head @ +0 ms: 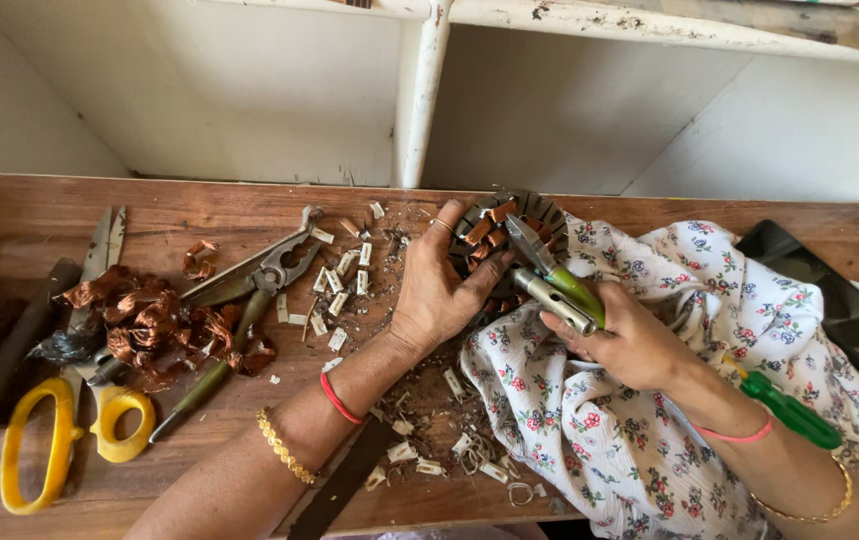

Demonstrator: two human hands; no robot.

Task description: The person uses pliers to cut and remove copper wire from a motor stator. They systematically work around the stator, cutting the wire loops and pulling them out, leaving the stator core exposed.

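My left hand (439, 285) presses down on a round metal motor stator (539, 212) with copper windings, steadying it against the wooden bench (29, 215). My right hand (629, 340) grips green-handled pliers (554, 275), whose jaws point into the stator's copper coils. The stator rests partly on a floral cloth (649, 420) and is half hidden by my left hand.
Left of my hands lie large pliers (249, 290), a pile of stripped copper wire (149, 325), yellow-handled scissors (59, 440) and several white insulation scraps (339, 280). A green screwdriver (794, 410) lies on the cloth; a dark phone (829, 295) lies at right. A white post (419, 100) stands behind.
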